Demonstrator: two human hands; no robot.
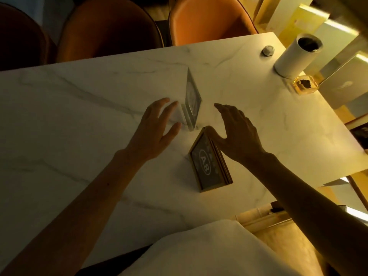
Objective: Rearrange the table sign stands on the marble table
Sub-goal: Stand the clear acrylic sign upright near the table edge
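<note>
Your left hand point(157, 128) is spread open over the marble table point(69, 108), fingers fanned, with the fingertips right at the near-left edge of the clear stand point(192, 102). You cannot tell whether they touch it. That clear stand sits upright near the middle of the table, angled so its far end points away from you.

Your right hand point(237, 132) is also open, fingers extended toward the far side. Its thumb rests against the top edge of the gold sign point(209, 166), while the other fingers grip nothing. The gold sign stands just near and right of the clear stand, close to it but apart, and shows "A8" in a white oval on a dark face.

At the far right corner of the table stands a white tube point(296, 54), tilted in this view, with a small metal knob point(267, 50) to its left and a small amber glass point(303, 85) just near it. 2 chairs, brown point(107, 26) and orange point(209, 18), sit along the far edge.
</note>
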